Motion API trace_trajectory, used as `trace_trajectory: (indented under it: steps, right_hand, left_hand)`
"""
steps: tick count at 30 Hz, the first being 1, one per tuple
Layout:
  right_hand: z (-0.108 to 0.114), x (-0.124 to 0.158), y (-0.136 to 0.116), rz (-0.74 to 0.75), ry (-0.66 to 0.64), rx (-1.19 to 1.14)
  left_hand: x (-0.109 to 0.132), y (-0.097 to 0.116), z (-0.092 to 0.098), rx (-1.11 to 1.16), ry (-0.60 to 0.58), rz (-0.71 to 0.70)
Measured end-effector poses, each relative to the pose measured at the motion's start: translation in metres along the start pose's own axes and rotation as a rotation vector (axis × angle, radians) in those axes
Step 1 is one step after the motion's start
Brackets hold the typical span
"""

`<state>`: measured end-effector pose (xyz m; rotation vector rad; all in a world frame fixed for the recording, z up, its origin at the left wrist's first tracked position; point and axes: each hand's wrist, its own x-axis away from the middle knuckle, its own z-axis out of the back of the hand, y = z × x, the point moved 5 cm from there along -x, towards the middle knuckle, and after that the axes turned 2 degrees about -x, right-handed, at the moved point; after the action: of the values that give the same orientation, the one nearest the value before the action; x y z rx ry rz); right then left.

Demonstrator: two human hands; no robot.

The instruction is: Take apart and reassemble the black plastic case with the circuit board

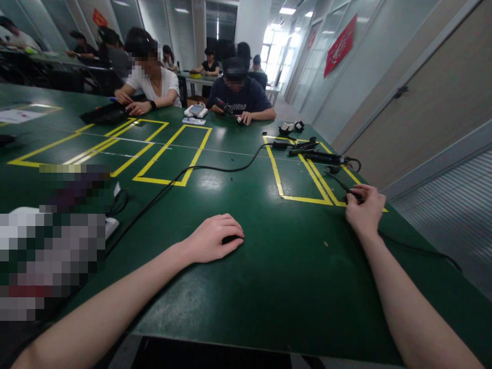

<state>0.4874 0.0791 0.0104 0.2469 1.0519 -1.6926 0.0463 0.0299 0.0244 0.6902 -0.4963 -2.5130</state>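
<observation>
My left hand [217, 238] lies palm down on the green tabletop [269, 287]. Its fingers are loosely curved, the thumb stands apart, and nothing shows in it. At the table's right side, my right hand [365, 207] has its fingers closed around a black cable [340, 182]; the exact part gripped is mostly hidden by the fingers. This cable leads up toward a long black tool [323, 157], whose kind I cannot make out. More black cord [418, 248] runs from behind my right wrist toward the right edge.
Another black cord [200, 167] crosses the table to a dark block [280, 145]. Yellow tape outlines [307, 200] mark the surface. Small black-and-white items [286, 128] lie at the far right. Two people sit opposite, near a black tray [103, 114] and a white device [196, 110]. Blurred-out things cover the left.
</observation>
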Motion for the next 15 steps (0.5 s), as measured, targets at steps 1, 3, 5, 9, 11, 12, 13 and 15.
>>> trace_trajectory:
  steps: [1,3,5,9,11,12,13,15]
  right_hand:
    - [0.002,0.0,-0.002,-0.02,0.015,0.013]
    - [0.003,0.001,-0.004,-0.072,0.032,0.035]
    - [0.003,0.002,-0.008,-0.092,0.011,0.06]
    - [0.007,0.003,-0.017,-0.042,-0.004,0.153]
    - [0.01,0.002,-0.02,-0.029,-0.012,0.206]
    - [0.011,0.002,-0.02,-0.032,-0.019,0.228]
    - [0.013,0.002,-0.019,-0.038,-0.026,0.247]
    - [0.013,0.001,-0.014,-0.054,-0.041,0.285]
  left_hand:
    - [0.0,0.0,0.0,-0.001,-0.002,0.002]
    - [0.0,0.0,0.0,-0.002,-0.002,0.006]
    - [0.0,0.0,0.0,-0.002,-0.001,0.007]
    - [0.0,0.0,0.0,0.004,0.0,0.001]
    - [0.0,0.0,0.0,0.009,-0.002,0.0]
    - [0.0,0.0,0.0,0.011,-0.003,0.002]
    - [0.0,0.0,0.0,0.012,-0.001,0.004]
    - [0.0,0.0,0.0,0.014,-0.002,0.006]
